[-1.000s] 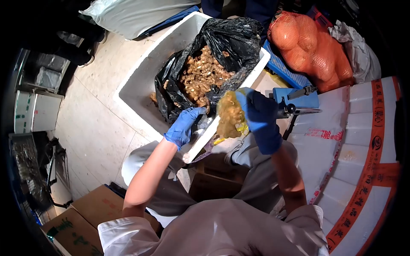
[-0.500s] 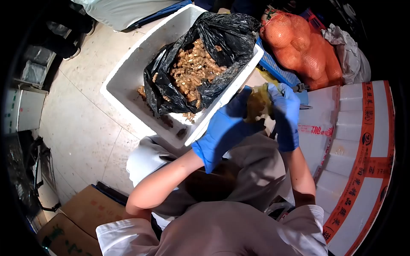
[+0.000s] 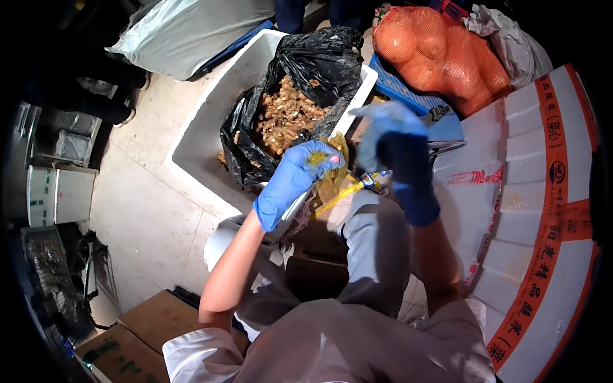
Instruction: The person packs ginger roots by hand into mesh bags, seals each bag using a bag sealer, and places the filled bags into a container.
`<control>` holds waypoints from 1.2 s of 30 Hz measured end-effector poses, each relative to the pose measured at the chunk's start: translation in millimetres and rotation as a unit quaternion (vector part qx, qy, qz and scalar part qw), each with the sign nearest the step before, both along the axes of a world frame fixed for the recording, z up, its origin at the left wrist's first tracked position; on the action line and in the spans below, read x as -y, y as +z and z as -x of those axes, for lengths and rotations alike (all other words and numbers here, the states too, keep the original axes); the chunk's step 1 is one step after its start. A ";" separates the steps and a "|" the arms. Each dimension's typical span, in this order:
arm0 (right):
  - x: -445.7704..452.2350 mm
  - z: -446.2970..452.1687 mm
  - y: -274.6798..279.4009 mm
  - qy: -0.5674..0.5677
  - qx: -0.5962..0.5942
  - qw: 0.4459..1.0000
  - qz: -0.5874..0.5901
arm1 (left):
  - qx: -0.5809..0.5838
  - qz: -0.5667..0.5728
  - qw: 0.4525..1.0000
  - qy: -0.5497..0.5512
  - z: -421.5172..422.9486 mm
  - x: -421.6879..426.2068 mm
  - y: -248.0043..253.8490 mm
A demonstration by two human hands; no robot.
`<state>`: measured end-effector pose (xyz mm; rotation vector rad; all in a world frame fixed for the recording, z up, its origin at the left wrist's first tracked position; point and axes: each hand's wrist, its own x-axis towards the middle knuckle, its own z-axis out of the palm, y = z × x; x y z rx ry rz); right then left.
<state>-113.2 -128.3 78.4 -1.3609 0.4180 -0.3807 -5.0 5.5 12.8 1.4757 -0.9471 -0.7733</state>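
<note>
We see left hand [image 3: 290, 177], fingers pinching yellow plastic [image 3: 328, 187]; ginger [image 3: 287, 118] just beyond them. Right hand [image 3: 397, 150] blurred, finger state we can't tell.

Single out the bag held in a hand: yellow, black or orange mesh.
The yellow plastic bag, bunched in the left hand. The black bag sits in the white foam box, holding ginger; the orange mesh bag lies beyond the right hand.

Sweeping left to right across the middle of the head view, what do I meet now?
White box with green marks → left hand → yellowish plastic → right hand → white packaging with orange tape.
</note>
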 end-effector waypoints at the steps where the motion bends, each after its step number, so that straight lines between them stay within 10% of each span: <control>1: 13.9 6.4 -3.5 -0.032 -0.011 0.995 0.099 | -0.023 -0.044 0.999 -0.013 1.3 -2.8 12.2; 10: 21.4 -16.5 -129.2 0.180 -0.001 0.973 -0.147 | 0.086 -0.025 0.992 -0.092 8.8 -15.8 73.2; 12: 14.9 -9.6 -109.3 0.178 0.021 0.962 -0.207 | 0.320 -0.126 0.934 -0.097 3.5 -19.2 91.1; 14: 16.4 5.8 -59.1 0.192 -0.018 0.980 0.056 | 0.422 -0.177 0.884 -0.096 2.7 -20.1 100.8; 16: 20.5 20.4 -83.3 0.149 -0.032 0.987 0.045 | 0.552 -0.219 0.802 -0.065 3.9 -15.5 104.9; 17: 17.9 35.1 -86.1 0.069 0.052 0.963 0.256 | 0.642 -0.121 0.755 -0.053 3.5 -10.4 104.8; 18: 12.3 43.8 -77.0 -0.015 0.131 0.882 0.453 | 0.643 -0.119 0.755 -0.057 4.3 -5.9 104.5; 19: 12.0 51.5 -63.6 0.030 -0.092 0.963 0.252 | 0.646 -0.127 0.750 -0.061 6.0 -1.2 103.6; 21: -6.3 79.9 -33.4 -0.036 -0.025 0.979 0.201 | 0.627 -0.080 0.774 -0.041 10.1 7.1 93.1; 22: -14.2 91.7 -12.4 -0.069 0.008 0.995 -0.074 | 0.624 -0.078 0.776 -0.046 15.4 10.9 84.7; 26: -0.2 116.9 -66.6 -0.326 -0.057 0.934 0.138 | 0.481 -0.194 0.855 -0.028 27.8 30.9 31.4; 28: 4.9 124.8 -82.0 -0.423 0.001 0.906 -0.023 | 0.441 -0.158 0.883 -0.038 27.6 42.2 -10.6; 36: 29.6 156.4 -99.6 -0.447 -0.097 0.886 -0.077 | 0.234 -0.248 0.929 -0.146 48.8 121.9 -127.0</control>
